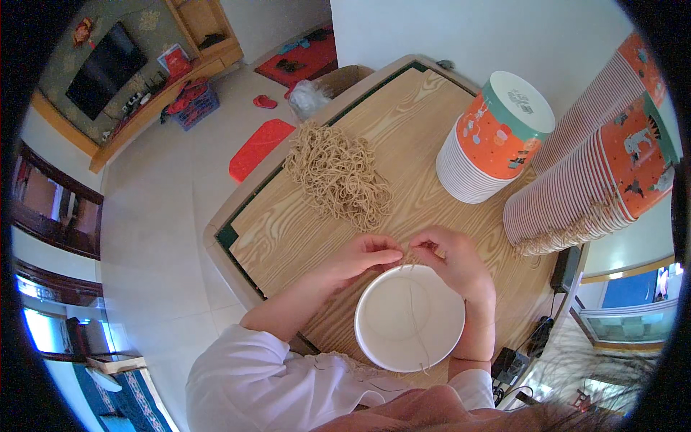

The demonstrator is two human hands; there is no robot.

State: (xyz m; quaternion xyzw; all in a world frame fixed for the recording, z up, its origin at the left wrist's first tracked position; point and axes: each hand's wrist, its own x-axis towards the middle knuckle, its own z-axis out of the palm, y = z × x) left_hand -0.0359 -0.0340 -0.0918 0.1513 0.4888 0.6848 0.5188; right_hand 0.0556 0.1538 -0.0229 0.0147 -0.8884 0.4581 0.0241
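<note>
A white round paper bucket (381, 338) stands in front of me on the table, its open mouth facing up. One thin beige string (420, 327) runs across the mouth from the far rim to the near rim, where its end hangs over. At the far rim my left hand (366, 259) is closed in a pinch on the string. Just to its right, my right hand (455, 265) pinches there too, thumb against forefinger; the fingertips of both hands nearly meet. Beyond my left hand lies a loose tangled heap of beige string (338, 173).
Stacks of nested orange and green paper buckets stand upside down at right: a short stack (489, 147), a tall stack (568, 194) with string ends along its side, and another stack (594, 108) behind. The wooden table (410, 108) has a raised edge. Black adapters (509, 363) and cables sit at the right.
</note>
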